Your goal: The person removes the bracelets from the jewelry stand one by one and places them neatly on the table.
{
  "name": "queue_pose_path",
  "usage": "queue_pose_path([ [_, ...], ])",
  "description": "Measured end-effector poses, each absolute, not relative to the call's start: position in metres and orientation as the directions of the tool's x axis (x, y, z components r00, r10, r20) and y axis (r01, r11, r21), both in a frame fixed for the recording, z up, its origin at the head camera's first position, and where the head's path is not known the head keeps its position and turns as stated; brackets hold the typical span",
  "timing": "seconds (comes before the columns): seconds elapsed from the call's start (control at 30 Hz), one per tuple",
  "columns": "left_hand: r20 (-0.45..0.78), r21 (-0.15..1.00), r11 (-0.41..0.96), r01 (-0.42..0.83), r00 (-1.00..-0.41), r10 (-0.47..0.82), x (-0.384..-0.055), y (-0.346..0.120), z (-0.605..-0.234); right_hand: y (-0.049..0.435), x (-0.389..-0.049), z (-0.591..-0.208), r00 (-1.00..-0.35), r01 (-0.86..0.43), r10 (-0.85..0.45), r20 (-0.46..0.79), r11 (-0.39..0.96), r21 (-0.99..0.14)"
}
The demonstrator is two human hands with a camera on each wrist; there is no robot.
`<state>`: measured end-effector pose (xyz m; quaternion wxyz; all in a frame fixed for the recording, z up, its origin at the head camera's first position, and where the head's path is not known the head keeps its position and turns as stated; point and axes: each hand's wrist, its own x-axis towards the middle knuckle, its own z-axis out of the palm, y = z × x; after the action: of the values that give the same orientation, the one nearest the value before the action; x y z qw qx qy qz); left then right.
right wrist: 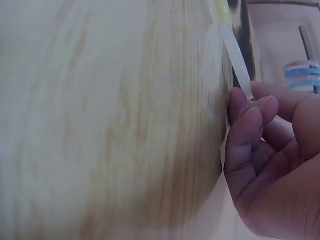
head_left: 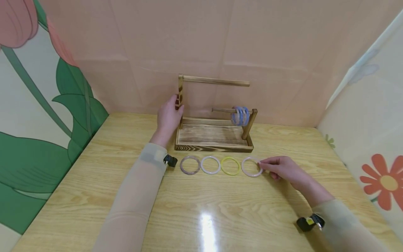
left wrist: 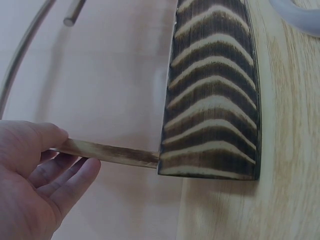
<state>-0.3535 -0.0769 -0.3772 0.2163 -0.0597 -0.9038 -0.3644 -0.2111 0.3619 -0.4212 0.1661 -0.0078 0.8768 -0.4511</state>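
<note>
Wooden rack (head_left: 214,148): light brown, dark wavy bands. Leftmost bangle (head_left: 190,173): greyish mauve; second bangle (head_left: 211,173): white; third bangle (head_left: 231,174): yellow; rightmost bangle (head_left: 252,175): pale pink. Stacked bangles (head_left: 241,116): blue and pale. Table (head_left: 176,203): yellowish woodgrain.

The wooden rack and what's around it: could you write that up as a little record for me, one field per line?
Left hand: the left hand grips the rack's left post
Right hand: the right hand pinches the pale ring at the row's right end
Row in front of rack, left to right: greyish-purple ring, white ring, yellow ring, pale ring
Rack: wooden rack with upper bar and lower bar
On lower bar: bluish rings
Surface: wood-grain table
</note>
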Motion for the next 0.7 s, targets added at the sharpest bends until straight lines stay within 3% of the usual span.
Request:
queue_pose_path([
  [0.7, 0.436, 0.619, 0.741, 0.261, -0.899, -0.048, -0.353, -0.077, -0.3759, 0.3559, -0.211, -0.4124, -0.939, 0.157, -0.138, -0.315, 0.643, -0.75],
])
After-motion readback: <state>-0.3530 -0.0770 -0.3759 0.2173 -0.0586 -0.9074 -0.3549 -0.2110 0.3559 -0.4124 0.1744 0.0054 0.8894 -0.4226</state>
